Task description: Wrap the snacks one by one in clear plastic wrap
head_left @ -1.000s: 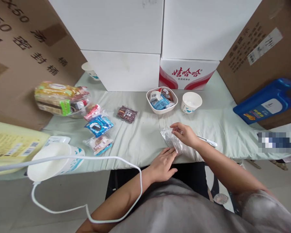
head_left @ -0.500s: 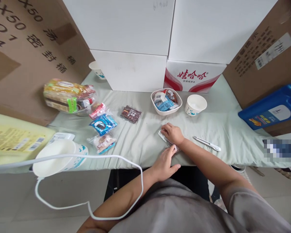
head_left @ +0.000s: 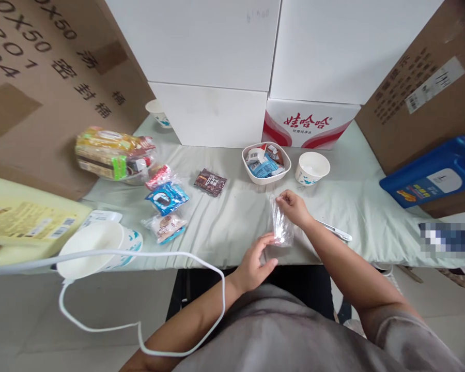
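A small clear plastic bag point(head_left: 281, 227) is held up just above the pale green cloth point(head_left: 236, 217), stretched between both hands. My right hand point(head_left: 294, 206) pinches its far end. My left hand point(head_left: 256, 261) pinches its near end at the table's front edge. A white utility knife point(head_left: 339, 231) lies on the cloth, partly hidden behind my right forearm. Beyond the hands stand a white square bowl point(head_left: 284, 168) of small sachets and an empty paper cup point(head_left: 312, 168).
Snack packets point(head_left: 166, 199) and a brown cocoa sachet point(head_left: 210, 182) lie left of centre, with a wrapped bread pack point(head_left: 112, 152) behind. A stack of paper bowls point(head_left: 96, 250) and a white cable point(head_left: 139, 253) sit front left. Cardboard and white boxes wall the back; a blue jug point(head_left: 430, 173) lies right.
The bag was pressed flat on the cloth under both hands; now both hands have lifted it and hold it stretched lengthwise between them.
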A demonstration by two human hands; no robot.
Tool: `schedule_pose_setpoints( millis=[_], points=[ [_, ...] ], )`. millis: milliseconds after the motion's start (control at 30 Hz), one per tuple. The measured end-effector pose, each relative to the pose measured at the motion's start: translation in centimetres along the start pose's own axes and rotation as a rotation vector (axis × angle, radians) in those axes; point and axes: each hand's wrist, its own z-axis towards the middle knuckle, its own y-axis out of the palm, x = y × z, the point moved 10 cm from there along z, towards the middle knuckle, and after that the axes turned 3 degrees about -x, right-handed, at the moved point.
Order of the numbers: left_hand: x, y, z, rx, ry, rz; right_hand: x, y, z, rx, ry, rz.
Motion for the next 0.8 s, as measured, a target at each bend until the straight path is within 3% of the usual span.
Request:
schedule_pose_setpoints(
  millis=[100, 167, 233, 400, 533, 600, 667, 733, 800],
  points=[
    [0.3, -2.1, -0.5, 0.168, 0.018, -0.067, 0.3, -1.6, -1.9, -0.003, 0.1, 0.257],
    [0.4, -3.5, -0.5, 0.317, -0.001, -0.027, -0.5, -2.5, -3.3, 0.047, 0.122, 0.324],
    [0.2, -4.0, 0.0, 0.394, -0.052, -0.074, -1.4, -3.2, -4.4, 0.12, 0.117, 0.347],
    [-2.3, -0.2, 1.8, 0.213, -0.393, -0.536, -2.1, -4.5, -4.9, 0.271, 0.066, 0.288],
    [-3.6, 1.5, 0.6, 0.159, -0.579, -0.61, 0.4, -5.4, -3.4, 0.341, 0.077, 0.126],
    [-3.8, 1.9, -0.1, 0.085, -0.598, -0.503, 1.4, -5.6, -2.5, 0.313, 0.071, -0.004],
    [-3.4, 0.7, -0.4, 0.081, -0.525, -0.227, 1.1, -6.1, -2.1, 0.3, 0.01, -0.156],
    [-1.4, -1.5, -0.2, 0.169, -0.339, 0.158, -0.5, -6.7, -2.9, 0.333, -0.111, -0.295],
    [1.6, -2.5, 0.1, 0.223, -0.101, 0.491, -2.6, -6.5, -4.7, 0.33, -0.237, -0.378]
  ],
)
